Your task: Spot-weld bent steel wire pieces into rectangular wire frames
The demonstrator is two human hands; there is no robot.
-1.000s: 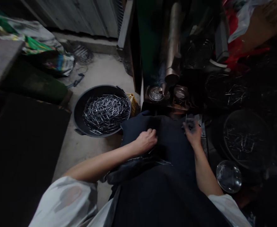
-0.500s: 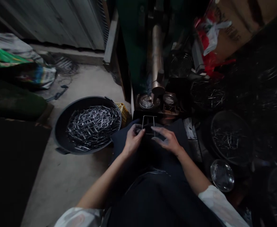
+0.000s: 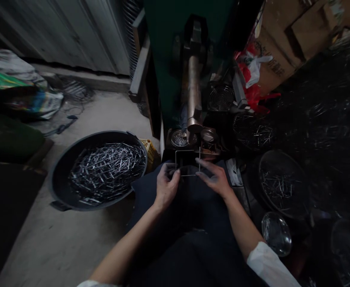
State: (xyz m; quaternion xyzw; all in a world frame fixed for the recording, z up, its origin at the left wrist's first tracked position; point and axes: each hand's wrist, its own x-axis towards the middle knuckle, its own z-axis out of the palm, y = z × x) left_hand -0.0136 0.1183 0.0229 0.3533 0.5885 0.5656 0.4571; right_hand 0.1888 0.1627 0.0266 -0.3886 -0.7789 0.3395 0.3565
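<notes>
A thin bent-wire frame [image 3: 185, 151], roughly rectangular, is held upright over my lap between both hands. My left hand [image 3: 166, 185] pinches its left side near the lower corner, thumb on top. On the other side, my right hand [image 3: 215, 178] has its thumb and forefinger on the right-hand wire. A small gap shows at the frame's upper right corner, between the top wire and the side wire. Just beyond the frame stands a machine with a thick metal arm [image 3: 194, 91]. Below that arm sits a round dish of small shiny pieces [image 3: 179, 138].
A large black tub [image 3: 55, 171] heaped with metal wire pieces stands at my left, beside a yellow crate [image 3: 148, 150]. To my right are a dark bucket [image 3: 260, 191] with bent wires and a clear bowl [image 3: 276, 234]. Cardboard boxes [image 3: 278, 56] stand behind.
The view has shifted, so the surroundings sit lower. My hands have moved slightly apart on the wire frame, which looks wider, and a corner gap now shows.
</notes>
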